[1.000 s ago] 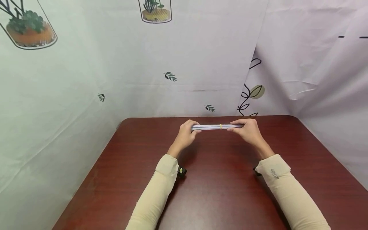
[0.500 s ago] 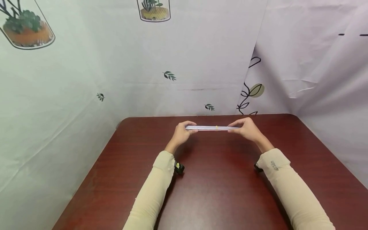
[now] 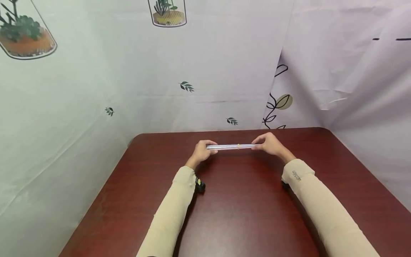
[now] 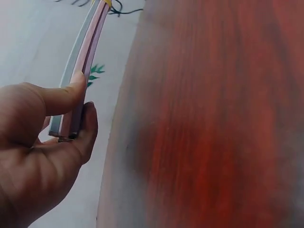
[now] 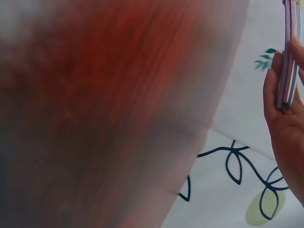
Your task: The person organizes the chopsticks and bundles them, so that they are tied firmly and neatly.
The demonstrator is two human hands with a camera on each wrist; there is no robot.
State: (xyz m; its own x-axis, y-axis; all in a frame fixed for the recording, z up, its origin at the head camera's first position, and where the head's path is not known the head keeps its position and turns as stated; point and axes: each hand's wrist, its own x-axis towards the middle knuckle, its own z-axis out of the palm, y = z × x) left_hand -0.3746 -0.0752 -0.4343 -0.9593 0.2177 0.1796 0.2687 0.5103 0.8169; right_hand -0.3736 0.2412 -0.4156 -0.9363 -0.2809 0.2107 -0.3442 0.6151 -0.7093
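Note:
A bundle of slim straight sticks (image 3: 227, 146), pale blue, pink and purple, lies level between my two hands above the far part of the table. A yellow band (image 3: 238, 146) binds it right of its middle. My left hand (image 3: 201, 151) pinches the left end between thumb and fingers; in the left wrist view the thumb presses the sticks (image 4: 78, 97) and their dark end tips show. My right hand (image 3: 271, 144) grips the other end, and the right wrist view shows those sticks (image 5: 288, 71) between thumb and fingers at the picture's edge.
Beneath the hands is a reddish-brown wooden table (image 3: 244, 214) with rounded far corners. White cloth (image 3: 218, 64) printed with plants and leaves hangs behind it and along both sides. A dark device (image 3: 200, 186) is strapped at the left wrist.
The bundle and both hands have shifted a little left and slightly down in the head view. The view itself has moved slightly. Both hands keep hold of the ends.

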